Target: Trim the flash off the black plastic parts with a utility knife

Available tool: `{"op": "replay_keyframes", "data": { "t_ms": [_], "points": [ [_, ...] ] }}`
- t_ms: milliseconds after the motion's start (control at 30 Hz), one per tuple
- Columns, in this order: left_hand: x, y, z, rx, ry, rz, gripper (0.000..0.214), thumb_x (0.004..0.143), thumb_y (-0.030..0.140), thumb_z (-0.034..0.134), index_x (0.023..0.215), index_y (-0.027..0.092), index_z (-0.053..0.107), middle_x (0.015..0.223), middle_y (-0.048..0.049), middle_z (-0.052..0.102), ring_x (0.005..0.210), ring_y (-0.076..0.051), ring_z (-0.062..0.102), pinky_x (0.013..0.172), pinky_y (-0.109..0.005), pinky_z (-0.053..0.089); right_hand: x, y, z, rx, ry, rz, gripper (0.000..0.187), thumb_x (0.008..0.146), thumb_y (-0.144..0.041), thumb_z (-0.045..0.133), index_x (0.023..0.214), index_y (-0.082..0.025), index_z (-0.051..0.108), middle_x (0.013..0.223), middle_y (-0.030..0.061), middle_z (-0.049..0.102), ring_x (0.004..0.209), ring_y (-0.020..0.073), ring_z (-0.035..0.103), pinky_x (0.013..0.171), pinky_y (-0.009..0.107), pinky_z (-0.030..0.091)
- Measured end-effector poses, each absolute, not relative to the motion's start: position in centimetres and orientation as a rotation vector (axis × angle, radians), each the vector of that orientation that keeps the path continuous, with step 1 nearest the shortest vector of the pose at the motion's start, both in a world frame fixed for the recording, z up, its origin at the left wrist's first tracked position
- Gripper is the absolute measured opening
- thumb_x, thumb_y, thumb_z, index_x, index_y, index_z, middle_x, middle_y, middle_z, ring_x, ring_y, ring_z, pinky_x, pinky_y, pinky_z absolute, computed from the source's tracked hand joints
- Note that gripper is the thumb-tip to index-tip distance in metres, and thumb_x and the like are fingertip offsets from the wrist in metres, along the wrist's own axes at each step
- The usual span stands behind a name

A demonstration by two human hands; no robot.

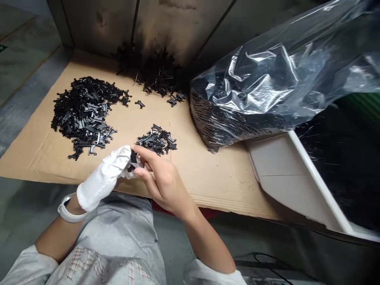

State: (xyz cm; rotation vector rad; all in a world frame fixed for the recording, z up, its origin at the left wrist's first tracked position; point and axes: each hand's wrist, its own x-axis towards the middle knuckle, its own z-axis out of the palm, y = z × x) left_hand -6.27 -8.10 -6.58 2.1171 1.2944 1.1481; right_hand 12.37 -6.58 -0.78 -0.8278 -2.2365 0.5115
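My left hand, in a white glove, is closed around a small black plastic part at the front edge of the cardboard. Bare, my right hand meets it from the right, with thumb and forefinger pinching a small grey blade-like piece against the part. Fingers cover most of both, so their full shape is hidden. Just beyond the hands lies a small pile of black plastic parts. To the left spreads a much larger heap of similar black parts.
Cardboard covers the worktop. More black parts lie against the metal panel behind, with one loose part in front. A bulging clear bag of black pieces stands right, beside a white-rimmed bin holding black material.
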Motion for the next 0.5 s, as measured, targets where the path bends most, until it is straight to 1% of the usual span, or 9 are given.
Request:
{"op": "replay_keyframes", "data": {
  "t_ms": [100, 167, 267, 300, 367, 433, 500],
  "points": [
    [-5.0, -9.0, -6.3, 2.123, 1.352, 1.297, 0.042, 0.095, 0.023, 0.047, 0.137, 0.023, 0.052, 0.122, -0.0072, 0.072, 0.11, -0.02, 0.069, 0.099, -0.031, 0.056, 12.2, -7.2, -0.7, -0.819, -2.239, 0.515, 0.039, 0.103, -0.036, 0.038, 0.131, -0.01, 0.049, 0.109, 0.0122, 0.073, 0.085, 0.0164, 0.069, 0.074, 0.027, 0.056],
    [-4.0, -9.4, -5.7, 2.081, 1.421, 1.388, 0.039, 0.094, 0.019, 0.049, 0.132, 0.023, 0.056, 0.116, -0.0065, 0.074, 0.103, -0.018, 0.071, 0.095, -0.028, 0.057, 12.3, -7.4, -0.7, -0.811, -2.225, 0.559, 0.041, 0.104, -0.036, 0.035, 0.135, -0.011, 0.046, 0.112, 0.0124, 0.072, 0.085, 0.0162, 0.069, 0.072, 0.028, 0.056],
    [-2.8, -9.7, -4.2, 1.882, 1.479, 1.405, 0.024, 0.096, 0.027, 0.047, 0.11, 0.022, 0.066, 0.099, -0.0054, 0.076, 0.09, -0.018, 0.072, 0.084, -0.027, 0.06, 12.5, -7.7, -0.6, -0.804, -2.185, 0.598, 0.039, 0.105, -0.032, 0.033, 0.138, -0.015, 0.044, 0.119, 0.0124, 0.07, 0.085, 0.0153, 0.068, 0.073, 0.029, 0.057],
    [-2.5, -9.7, -3.5, 1.782, 1.465, 1.401, 0.025, 0.097, 0.031, 0.044, 0.101, 0.022, 0.068, 0.09, -0.0043, 0.075, 0.082, -0.017, 0.072, 0.077, -0.026, 0.061, 12.6, -7.7, -0.6, -0.79, -2.172, 0.599, 0.037, 0.105, -0.031, 0.034, 0.137, -0.016, 0.044, 0.119, 0.0117, 0.07, 0.083, 0.0146, 0.068, 0.073, 0.029, 0.056],
    [-2.0, -9.8, -2.3, 1.593, 1.425, 1.373, 0.037, 0.099, 0.04, 0.04, 0.081, 0.022, 0.066, 0.069, -0.0015, 0.069, 0.066, -0.015, 0.067, 0.062, -0.023, 0.06, 12.6, -7.8, -0.6, -0.746, -2.156, 0.593, 0.034, 0.104, -0.03, 0.038, 0.134, -0.017, 0.047, 0.112, 0.0086, 0.072, 0.077, 0.013, 0.066, 0.071, 0.027, 0.055],
    [-1.7, -9.8, -1.3, 1.459, 1.384, 1.351, 0.045, 0.099, 0.046, 0.038, 0.069, 0.022, 0.061, 0.059, 0.0005, 0.062, 0.054, -0.012, 0.061, 0.051, -0.021, 0.055, 12.5, -7.8, -0.5, -0.701, -2.153, 0.583, 0.031, 0.103, -0.027, 0.041, 0.131, -0.017, 0.05, 0.103, 0.0057, 0.073, 0.072, 0.0119, 0.063, 0.068, 0.025, 0.053],
    [-1.7, -10.0, -0.7, 1.362, 1.378, 1.343, 0.046, 0.098, 0.048, 0.04, 0.063, 0.022, 0.056, 0.054, 0.0022, 0.057, 0.047, -0.011, 0.055, 0.045, -0.02, 0.051, 12.4, -7.8, -0.4, -0.666, -2.153, 0.559, 0.029, 0.102, -0.025, 0.043, 0.128, -0.016, 0.052, 0.099, 0.0054, 0.073, 0.072, 0.0118, 0.063, 0.066, 0.023, 0.052]
  ]
}}
